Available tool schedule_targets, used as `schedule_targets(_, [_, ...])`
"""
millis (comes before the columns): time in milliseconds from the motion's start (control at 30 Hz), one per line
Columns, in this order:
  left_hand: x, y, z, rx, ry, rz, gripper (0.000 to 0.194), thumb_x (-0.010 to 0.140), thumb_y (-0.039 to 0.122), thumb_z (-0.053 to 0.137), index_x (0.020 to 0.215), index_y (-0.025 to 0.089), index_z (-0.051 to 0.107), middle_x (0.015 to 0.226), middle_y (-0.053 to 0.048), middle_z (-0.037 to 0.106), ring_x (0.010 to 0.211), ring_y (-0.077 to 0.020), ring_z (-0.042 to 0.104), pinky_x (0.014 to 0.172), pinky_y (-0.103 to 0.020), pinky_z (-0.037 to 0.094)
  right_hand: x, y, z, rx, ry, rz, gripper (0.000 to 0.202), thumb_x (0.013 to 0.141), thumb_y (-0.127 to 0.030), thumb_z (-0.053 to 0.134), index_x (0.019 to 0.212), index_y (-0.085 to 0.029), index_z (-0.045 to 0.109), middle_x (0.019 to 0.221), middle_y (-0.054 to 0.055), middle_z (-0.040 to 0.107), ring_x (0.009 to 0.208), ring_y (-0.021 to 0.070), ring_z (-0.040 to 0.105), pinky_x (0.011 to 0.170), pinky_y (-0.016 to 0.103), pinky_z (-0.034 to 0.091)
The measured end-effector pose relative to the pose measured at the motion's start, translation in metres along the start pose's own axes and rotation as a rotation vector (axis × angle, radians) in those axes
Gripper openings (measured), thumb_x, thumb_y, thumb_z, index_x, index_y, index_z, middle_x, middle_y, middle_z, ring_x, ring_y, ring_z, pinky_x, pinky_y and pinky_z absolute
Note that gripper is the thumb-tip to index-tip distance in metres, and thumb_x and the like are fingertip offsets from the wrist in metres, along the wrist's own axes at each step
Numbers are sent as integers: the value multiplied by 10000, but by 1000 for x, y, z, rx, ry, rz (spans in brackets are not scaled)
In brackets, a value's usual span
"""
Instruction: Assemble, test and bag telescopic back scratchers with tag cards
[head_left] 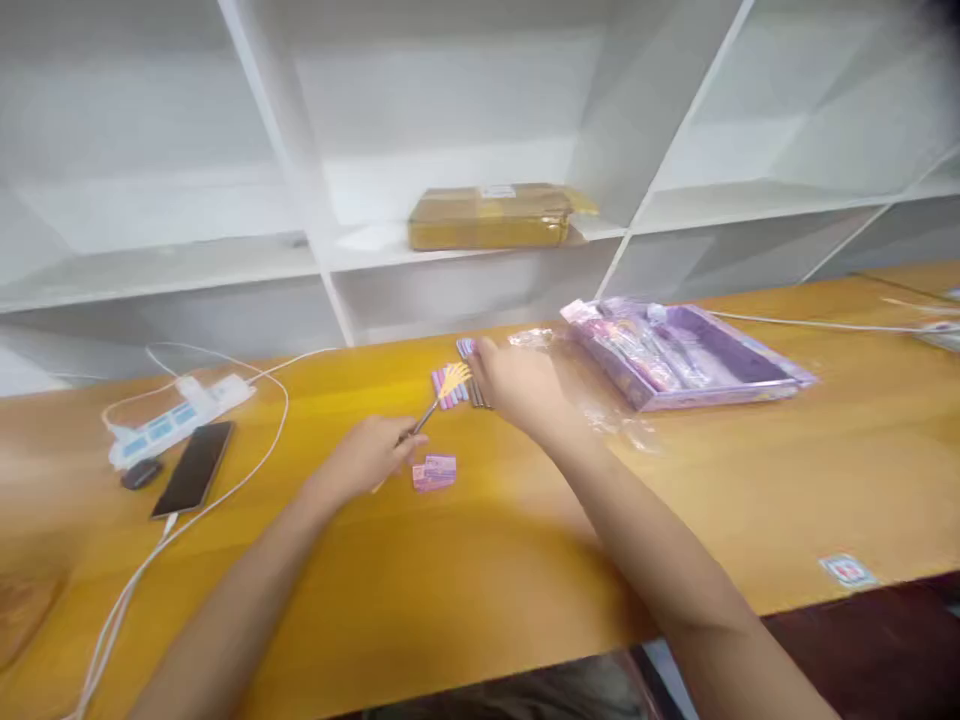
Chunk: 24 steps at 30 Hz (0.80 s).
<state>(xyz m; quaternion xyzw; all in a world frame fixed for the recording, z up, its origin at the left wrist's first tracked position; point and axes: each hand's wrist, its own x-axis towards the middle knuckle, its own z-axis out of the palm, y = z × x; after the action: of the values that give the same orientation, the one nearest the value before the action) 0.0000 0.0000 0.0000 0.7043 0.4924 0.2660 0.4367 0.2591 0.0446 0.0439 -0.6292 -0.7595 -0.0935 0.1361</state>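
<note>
So my left hand (371,455) is pinching a thin stick (429,412) with a yellow fanned end. My right hand (517,385) is over the far end of a row of small striped sticks (444,390), partly hiding them; can't tell if it's gripping any. Pink-purple cards (435,472) sit just nearer, print too blurry to read. Right: crinkled clear wrap (630,432), open purple box (720,398). Left: phone (193,468), power strip (180,418). Far shelf: taped parcel (487,220), label (497,191) unreadable.
</note>
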Motion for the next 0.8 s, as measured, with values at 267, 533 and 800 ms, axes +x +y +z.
schedule_targets(267, [33,-51,16,-424,201,-3,461,941,664,545,806,227,492,448,123,324,335,-81,291,411,-211,230,-21,67,59,2,-97,46,330,1073,-348,419,1021,-172,692,909,116,751,757,211,682,670,290,348])
schedule_targets(533, [46,-84,11,-542,306,34,429,960,620,574,869,203,530,485,115,353,355,-58,291,429,-184,237,-34,162,98,-12,118,343,464,1103,-315,232,1189,-111,639,1194,206,646,1019,261,609,807,335,400])
schedule_targets(800, [47,-83,17,-419,270,28,419,1003,589,537,947,182,619,528,100,396,361,-63,334,392,-177,256,-26,197,132,-23,20,492,396,1066,-222,323,1236,-27,623,1235,261,604,1165,324,589,914,389,453])
